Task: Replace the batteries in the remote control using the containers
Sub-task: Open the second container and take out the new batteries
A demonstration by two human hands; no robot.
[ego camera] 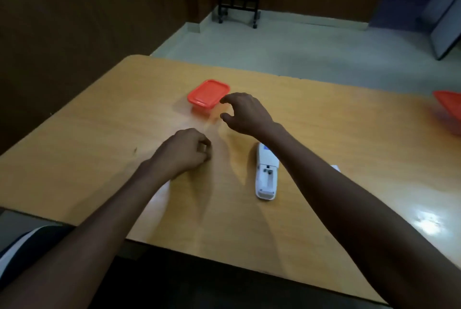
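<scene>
Your right hand [245,113], fingers spread and empty, reaches for the lidded red container [208,93] beyond the opened remote [266,171]; left hand [183,153] curled, contents unclear; next, likely: grip and lift lid.

Both forearms bare, no sleeves, watch or rings visible; dark garment with white stripe [15,246] at lower left, by left arm

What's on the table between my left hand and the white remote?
Nothing: in the head view only bare tabletop separates the left hand from the remote.
</scene>
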